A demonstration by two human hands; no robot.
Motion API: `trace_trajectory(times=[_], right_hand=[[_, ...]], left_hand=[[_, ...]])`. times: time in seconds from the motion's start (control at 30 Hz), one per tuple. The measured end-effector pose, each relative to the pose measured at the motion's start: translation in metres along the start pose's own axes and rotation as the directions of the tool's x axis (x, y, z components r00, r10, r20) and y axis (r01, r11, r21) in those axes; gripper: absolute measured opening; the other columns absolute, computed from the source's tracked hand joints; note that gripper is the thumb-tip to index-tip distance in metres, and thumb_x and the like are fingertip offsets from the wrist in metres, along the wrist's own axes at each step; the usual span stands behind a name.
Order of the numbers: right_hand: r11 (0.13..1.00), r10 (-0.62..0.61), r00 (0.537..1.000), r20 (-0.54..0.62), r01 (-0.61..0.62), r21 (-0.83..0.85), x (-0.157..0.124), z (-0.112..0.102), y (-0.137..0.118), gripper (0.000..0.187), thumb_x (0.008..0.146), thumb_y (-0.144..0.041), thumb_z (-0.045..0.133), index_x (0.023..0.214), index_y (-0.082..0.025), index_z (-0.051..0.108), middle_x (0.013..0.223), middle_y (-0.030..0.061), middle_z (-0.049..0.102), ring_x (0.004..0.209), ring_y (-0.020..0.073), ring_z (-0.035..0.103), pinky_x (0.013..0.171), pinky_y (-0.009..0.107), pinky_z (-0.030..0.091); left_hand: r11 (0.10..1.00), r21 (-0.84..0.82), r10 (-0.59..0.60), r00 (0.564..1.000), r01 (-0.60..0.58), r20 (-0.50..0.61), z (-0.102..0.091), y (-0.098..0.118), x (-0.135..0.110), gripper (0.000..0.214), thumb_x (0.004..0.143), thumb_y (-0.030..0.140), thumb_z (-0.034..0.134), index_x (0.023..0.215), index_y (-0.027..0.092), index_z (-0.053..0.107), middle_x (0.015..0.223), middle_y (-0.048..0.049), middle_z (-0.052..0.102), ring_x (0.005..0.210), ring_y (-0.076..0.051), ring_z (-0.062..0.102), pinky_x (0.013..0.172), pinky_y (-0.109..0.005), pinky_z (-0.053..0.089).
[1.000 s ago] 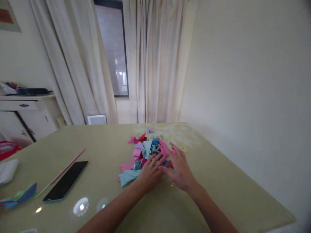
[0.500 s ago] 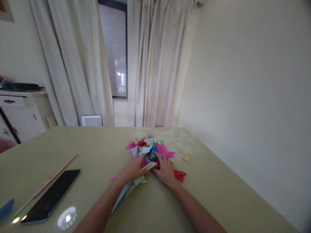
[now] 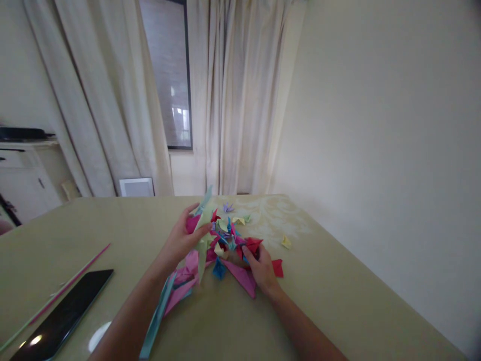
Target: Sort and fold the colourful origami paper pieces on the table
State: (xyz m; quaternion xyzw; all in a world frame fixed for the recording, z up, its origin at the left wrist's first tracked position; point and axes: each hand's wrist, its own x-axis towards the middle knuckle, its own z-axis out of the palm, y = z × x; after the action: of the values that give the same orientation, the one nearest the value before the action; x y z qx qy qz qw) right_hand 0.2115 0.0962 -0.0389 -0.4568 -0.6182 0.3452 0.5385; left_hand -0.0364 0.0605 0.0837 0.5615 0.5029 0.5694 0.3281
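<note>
A heap of coloured folded paper pieces point(image 3: 225, 240) lies on the pale green table point(image 3: 338, 301). My left hand point(image 3: 180, 240) is raised above the table and closed on a bunch of the pieces, pink, pale green and light blue, which stick up and hang down from it. My right hand point(image 3: 259, 265) is low at the heap's right side, fingers curled into the red and pink pieces. A red piece point(image 3: 277, 267) lies just right of that hand, and a small yellow piece point(image 3: 286, 242) lies apart further right.
A black phone point(image 3: 60, 321) lies at the near left, with a thin pink stick point(image 3: 71, 283) beside it. A small purple piece point(image 3: 228, 206) sits at the far side. Curtains, a window and a white cabinet point(image 3: 18, 170) stand behind; a bare wall runs along the right.
My left hand has risen off the table with a bunch of paper pieces. The right hand has stayed low in the heap and curled in. The camera has swung slightly right.
</note>
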Motion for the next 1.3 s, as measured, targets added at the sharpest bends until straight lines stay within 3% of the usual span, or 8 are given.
trace_trajectory(times=[0.1,0.2,0.4,0.53,0.8,1.0,1.17,1.3], right_hand=[[0.996,-0.028,1.000,-0.009,0.029,0.082,-0.002,0.003,-0.014,0.051,0.092,-0.054,0.072,0.132,-0.023,0.067,0.132,0.0107,0.073,0.121,0.0300,0.068,0.109,0.047,0.052],[0.996,-0.018,1.000,-0.020,0.020,0.087,-0.002,0.000,-0.021,0.056,0.091,-0.053,0.074,0.138,-0.025,0.064,0.132,0.0099,0.072,0.120,0.0284,0.069,0.109,0.046,0.053],[0.991,0.008,0.998,-0.057,-0.001,0.136,0.006,-0.014,-0.017,0.052,0.088,-0.051,0.077,0.130,-0.023,0.065,0.118,0.0097,0.073,0.101,0.0252,0.072,0.091,0.039,0.060],[0.987,0.023,0.998,-0.056,-0.014,0.159,0.010,-0.018,-0.017,0.045,0.087,-0.050,0.075,0.121,-0.021,0.068,0.119,0.0108,0.074,0.104,0.0257,0.071,0.094,0.040,0.059],[0.993,-0.011,0.990,-0.141,0.027,0.111,0.014,-0.023,-0.015,0.038,0.097,-0.049,0.065,0.122,-0.021,0.070,0.125,0.0114,0.074,0.114,0.0266,0.069,0.104,0.044,0.053],[0.997,-0.047,0.991,-0.126,0.055,0.061,0.017,-0.028,-0.010,0.038,0.097,-0.051,0.066,0.119,-0.020,0.071,0.121,0.0106,0.074,0.111,0.0269,0.069,0.101,0.044,0.054],[0.999,-0.032,0.993,-0.118,0.037,0.039,0.016,-0.030,-0.015,0.041,0.098,-0.051,0.064,0.123,-0.020,0.070,0.112,0.0101,0.074,0.092,0.0243,0.070,0.079,0.037,0.058],[0.993,-0.114,0.980,-0.164,0.109,-0.042,0.020,-0.033,-0.014,0.038,0.099,-0.048,0.063,0.124,-0.020,0.070,0.113,0.0104,0.073,0.094,0.0244,0.069,0.081,0.037,0.058]], left_hand=[[0.993,-0.113,-0.048,0.999,0.045,-0.026,0.004,-0.002,0.000,0.105,0.072,0.061,0.088,0.155,0.019,0.040,0.128,-0.0146,0.076,0.101,-0.029,0.078,0.087,-0.044,0.065],[0.997,-0.056,-0.046,0.998,0.048,0.046,0.004,-0.007,0.001,0.090,0.072,0.062,0.088,0.143,0.018,0.055,0.128,-0.0140,0.076,0.110,-0.031,0.076,0.095,-0.045,0.063],[0.994,0.105,-0.031,0.991,0.017,0.127,0.004,-0.009,-0.001,0.069,0.083,0.063,0.078,0.137,0.021,0.064,0.130,-0.0095,0.076,0.112,-0.031,0.074,0.096,-0.044,0.062],[0.980,0.198,0.007,0.988,-0.038,0.154,0.009,-0.006,-0.005,0.067,0.089,0.062,0.071,0.141,0.021,0.063,0.131,-0.0095,0.074,0.113,-0.031,0.073,0.098,-0.045,0.061],[0.989,0.145,-0.019,0.985,-0.005,0.169,0.010,-0.001,-0.006,0.067,0.091,0.064,0.069,0.140,0.019,0.061,0.118,-0.0097,0.076,0.098,-0.027,0.074,0.078,-0.036,0.063],[0.965,0.241,0.077,0.988,-0.108,0.133,0.003,-0.013,-0.001,0.055,0.090,0.065,0.068,0.118,0.019,0.073,0.133,-0.0147,0.072,0.112,-0.030,0.071,0.089,-0.042,0.062],[0.906,0.355,0.208,0.973,-0.230,0.101,-0.005,0.014,-0.006,0.049,0.095,0.064,0.062,0.117,0.023,0.078,0.143,-0.0139,0.067,0.134,-0.032,0.062,0.107,-0.048,0.055],[0.873,0.420,0.255,0.966,-0.250,0.044,-0.013,0.028,-0.013,0.052,0.095,0.064,0.063,0.126,0.024,0.073,0.148,-0.0134,0.063,0.123,-0.031,0.068,0.097,-0.045,0.061]])
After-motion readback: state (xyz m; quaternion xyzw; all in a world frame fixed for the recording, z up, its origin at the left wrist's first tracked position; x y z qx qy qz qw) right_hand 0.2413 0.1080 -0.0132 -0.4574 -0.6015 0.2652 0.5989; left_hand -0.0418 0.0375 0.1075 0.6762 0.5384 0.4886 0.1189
